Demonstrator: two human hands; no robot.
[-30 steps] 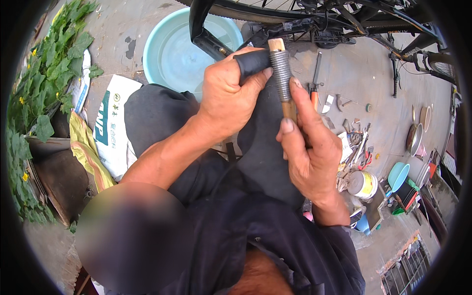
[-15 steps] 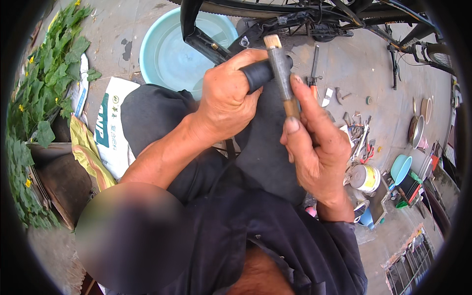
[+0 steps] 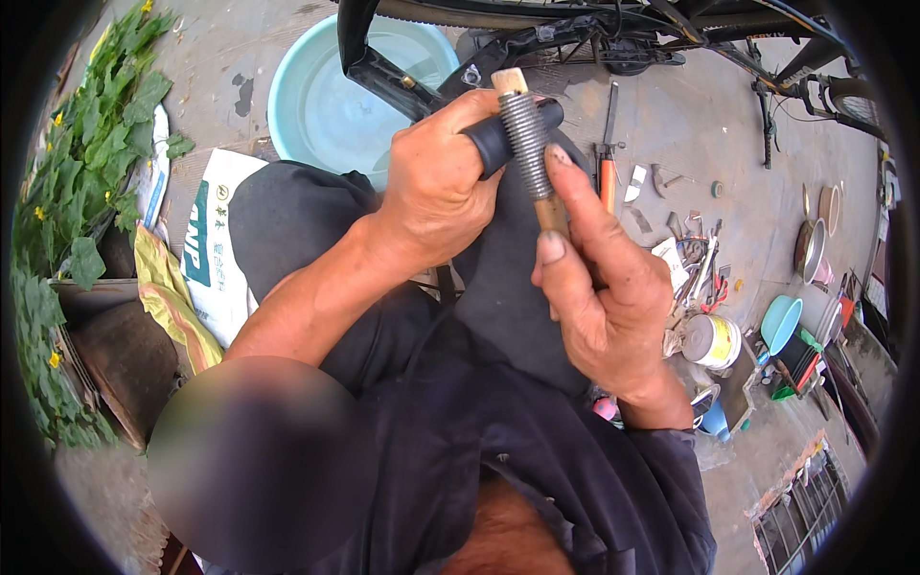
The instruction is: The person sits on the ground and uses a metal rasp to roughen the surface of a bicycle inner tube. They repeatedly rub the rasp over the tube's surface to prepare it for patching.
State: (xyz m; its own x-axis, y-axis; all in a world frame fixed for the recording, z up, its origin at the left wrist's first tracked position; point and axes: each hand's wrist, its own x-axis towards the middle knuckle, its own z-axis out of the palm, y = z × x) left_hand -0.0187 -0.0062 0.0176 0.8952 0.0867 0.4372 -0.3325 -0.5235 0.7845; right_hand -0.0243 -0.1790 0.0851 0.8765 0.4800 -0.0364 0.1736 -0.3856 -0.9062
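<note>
My left hand (image 3: pixel 436 182) is closed around a black rubber inner tube (image 3: pixel 491 149), bent over its fingers, with a valve showing farther along its length. My right hand (image 3: pixel 609 278) grips the lower wooden end of a short rod wrapped in a ridged, coiled metal sleeve (image 3: pixel 524 134). Its pale wooden tip points up and away. The metal part lies across the tube, apparently against it; the exact contact is hidden behind the rod. My right index finger rests along the sleeve and the thumb presses on the wood.
A light blue basin (image 3: pixel 287 105) of water stands beyond my left hand. Bicycle parts (image 3: pixel 623 43) cross the far edge. A hand pump-like tool with an orange handle (image 3: pixel 608 182), a hammer (image 3: pixel 661 180), scattered tools (image 3: pixel 704 268) and a white bucket (image 3: pixel 711 342) lie at right; leafy plants (image 3: pixel 86 182) grow left.
The rod has shifted slightly left, and its ridged metal shows sharply now where it was smeared by motion. Both hands keep their hold.
</note>
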